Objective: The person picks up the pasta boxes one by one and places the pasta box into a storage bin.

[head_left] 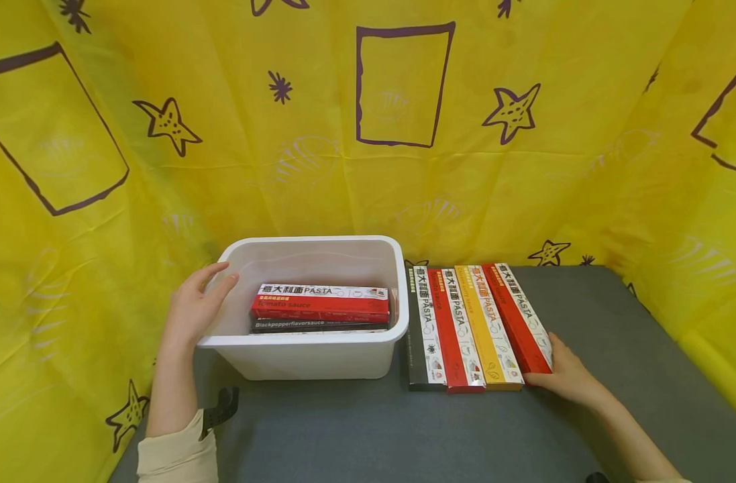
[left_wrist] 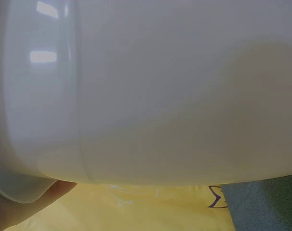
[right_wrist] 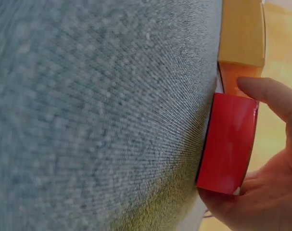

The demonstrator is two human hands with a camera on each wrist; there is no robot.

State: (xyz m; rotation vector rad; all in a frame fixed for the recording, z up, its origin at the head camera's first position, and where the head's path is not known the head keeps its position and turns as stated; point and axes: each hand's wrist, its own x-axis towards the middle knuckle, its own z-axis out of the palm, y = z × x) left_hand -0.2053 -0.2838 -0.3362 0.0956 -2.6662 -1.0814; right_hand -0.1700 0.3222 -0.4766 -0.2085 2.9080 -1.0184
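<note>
At the right end of a row, my right hand (head_left: 569, 376) grips the near end of a red pasta box (head_left: 515, 322). The thumb is on its left side and the fingers are on its right. In the right wrist view, the end of this box (right_wrist: 227, 144) sits low against the cloth between thumb and fingers. My left hand (head_left: 192, 305) holds the left rim of a white plastic bin (head_left: 304, 359), thumb over the inside. A red tomato sauce pasta box (head_left: 319, 305) lies in the bin on black pepper flavor boxes (head_left: 319, 325). The bin's outer wall fills most of the left wrist view.
Left of the gripped box lie a yellow pasta box (head_left: 485, 329), another red one (head_left: 455, 329) and a black one (head_left: 425, 329), side by side. The dark grey table (head_left: 368, 429) is backed by a yellow patterned curtain (head_left: 319, 188).
</note>
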